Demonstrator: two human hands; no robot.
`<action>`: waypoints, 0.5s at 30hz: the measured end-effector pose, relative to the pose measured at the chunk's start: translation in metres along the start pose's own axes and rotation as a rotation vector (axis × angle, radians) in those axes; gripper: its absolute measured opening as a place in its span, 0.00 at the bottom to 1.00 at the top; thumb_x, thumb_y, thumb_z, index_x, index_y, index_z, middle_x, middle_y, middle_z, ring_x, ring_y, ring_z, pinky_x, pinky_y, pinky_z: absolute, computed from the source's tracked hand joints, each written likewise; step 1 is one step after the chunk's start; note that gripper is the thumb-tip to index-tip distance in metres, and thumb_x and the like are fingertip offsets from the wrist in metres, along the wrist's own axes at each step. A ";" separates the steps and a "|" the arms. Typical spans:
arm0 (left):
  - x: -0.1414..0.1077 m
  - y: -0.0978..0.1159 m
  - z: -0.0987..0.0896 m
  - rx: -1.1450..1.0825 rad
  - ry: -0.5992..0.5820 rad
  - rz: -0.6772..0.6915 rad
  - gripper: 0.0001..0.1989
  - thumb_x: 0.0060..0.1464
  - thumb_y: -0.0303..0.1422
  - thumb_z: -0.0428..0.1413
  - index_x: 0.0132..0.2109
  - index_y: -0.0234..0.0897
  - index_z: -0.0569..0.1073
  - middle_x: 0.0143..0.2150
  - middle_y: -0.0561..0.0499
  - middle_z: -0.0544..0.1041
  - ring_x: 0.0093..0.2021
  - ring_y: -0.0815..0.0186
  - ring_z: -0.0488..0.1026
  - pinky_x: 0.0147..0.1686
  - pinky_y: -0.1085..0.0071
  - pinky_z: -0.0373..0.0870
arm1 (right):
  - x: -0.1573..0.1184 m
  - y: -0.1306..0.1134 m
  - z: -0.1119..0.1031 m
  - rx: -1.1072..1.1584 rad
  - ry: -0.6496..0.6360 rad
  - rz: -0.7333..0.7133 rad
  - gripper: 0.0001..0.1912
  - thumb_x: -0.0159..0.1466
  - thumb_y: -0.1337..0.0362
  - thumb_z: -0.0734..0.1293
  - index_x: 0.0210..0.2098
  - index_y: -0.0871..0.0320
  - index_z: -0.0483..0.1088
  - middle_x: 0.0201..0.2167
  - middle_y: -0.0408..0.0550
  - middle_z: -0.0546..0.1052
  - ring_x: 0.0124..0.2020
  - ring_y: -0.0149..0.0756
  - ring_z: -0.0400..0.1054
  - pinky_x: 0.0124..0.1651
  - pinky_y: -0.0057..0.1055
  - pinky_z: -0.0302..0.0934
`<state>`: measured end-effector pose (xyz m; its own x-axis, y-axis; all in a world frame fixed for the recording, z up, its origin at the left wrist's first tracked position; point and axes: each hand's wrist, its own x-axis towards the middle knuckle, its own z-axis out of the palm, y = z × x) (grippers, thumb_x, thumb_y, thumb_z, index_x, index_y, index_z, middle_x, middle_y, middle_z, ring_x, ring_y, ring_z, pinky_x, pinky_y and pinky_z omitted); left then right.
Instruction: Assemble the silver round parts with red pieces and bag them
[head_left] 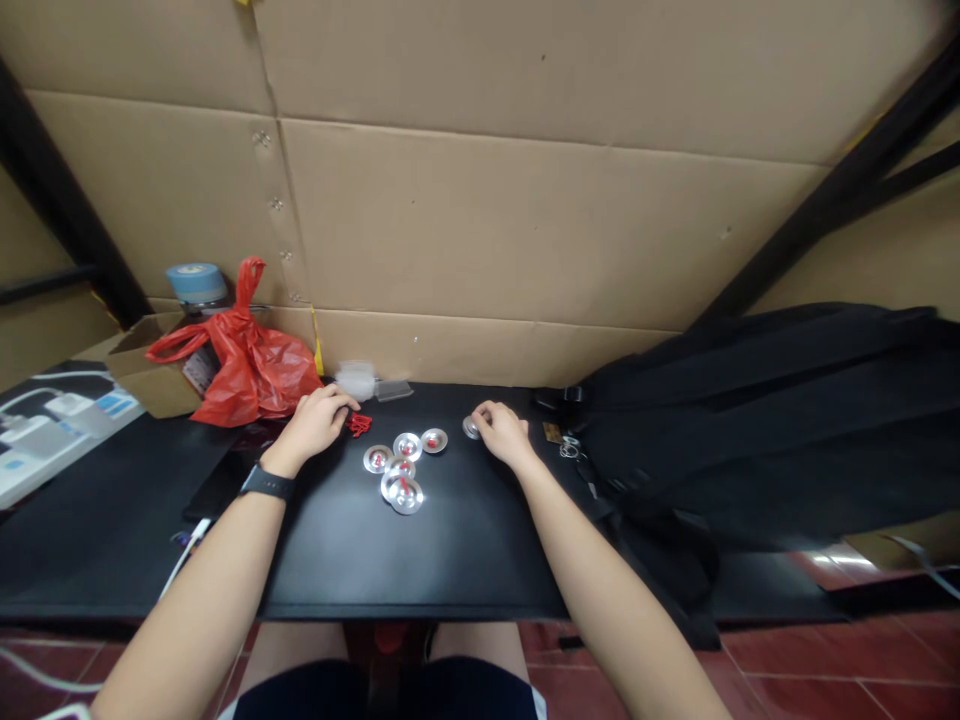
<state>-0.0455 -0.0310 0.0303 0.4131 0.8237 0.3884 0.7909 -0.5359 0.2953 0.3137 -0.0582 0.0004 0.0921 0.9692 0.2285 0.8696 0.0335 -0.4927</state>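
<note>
Although the head view goes a bit soft on small stuff, I can make out the right hand [501, 432] holding a small metal dish [470, 428] by its edge, fingers over the side nearest the palm; whether it's lifted or resting on the black surface [360, 565], I honestly can't tell. It's to the right of the other metal dishes [395, 463], well apart from them; those are six by my count, bunched together with some overlapping and red bits [406, 484] showing in them. The left hand [322, 415] is right beside a small pile of red pieces [359, 426], fingertips curled toward it, but I can't tell if it's pinching one or just touching. From my end the dish looks like thin, shiny metal, so I'd guess light, fairly stiff and kinda slippery, more likely to dent than break. I'd take it by the rim, thumb on one side and fingertips opposite, rather than pressing into the smooth middle. The overlapped ones probably slide on each other, so one rim at a time imo. The red pieces look light, shape too blurry to call; I'd go fingertips only there, from the pile's edge.
</note>
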 end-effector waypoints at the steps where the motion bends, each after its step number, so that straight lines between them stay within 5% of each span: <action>1: 0.000 0.003 -0.001 -0.002 0.007 -0.001 0.14 0.61 0.30 0.48 0.44 0.42 0.78 0.48 0.47 0.75 0.49 0.56 0.71 0.49 0.59 0.67 | 0.000 -0.001 -0.001 -0.011 -0.001 -0.001 0.11 0.68 0.58 0.61 0.38 0.53 0.74 0.37 0.48 0.75 0.43 0.42 0.67 0.45 0.38 0.53; 5: 0.001 0.019 -0.001 -0.006 0.045 0.012 0.13 0.62 0.31 0.48 0.44 0.43 0.78 0.48 0.47 0.75 0.49 0.54 0.70 0.49 0.57 0.66 | -0.002 -0.006 -0.008 -0.033 0.044 -0.066 0.11 0.68 0.56 0.62 0.41 0.52 0.75 0.42 0.50 0.75 0.46 0.45 0.66 0.47 0.40 0.54; 9: 0.001 0.037 0.000 -0.082 0.031 0.084 0.12 0.62 0.30 0.48 0.43 0.42 0.77 0.46 0.48 0.76 0.49 0.57 0.70 0.50 0.60 0.66 | -0.005 -0.009 -0.014 -0.036 -0.011 -0.271 0.13 0.67 0.67 0.61 0.45 0.50 0.75 0.48 0.50 0.75 0.50 0.45 0.65 0.50 0.41 0.53; 15: -0.001 0.054 0.001 -0.149 0.016 0.157 0.12 0.62 0.28 0.48 0.42 0.41 0.77 0.46 0.48 0.76 0.50 0.59 0.71 0.52 0.60 0.65 | -0.005 -0.006 -0.019 -0.017 -0.113 -0.270 0.12 0.64 0.73 0.62 0.40 0.53 0.76 0.42 0.47 0.78 0.44 0.41 0.69 0.47 0.37 0.53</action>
<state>-0.0028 -0.0604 0.0454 0.5177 0.7256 0.4533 0.6416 -0.6798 0.3554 0.3170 -0.0679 0.0180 -0.1972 0.9469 0.2541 0.8636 0.2905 -0.4121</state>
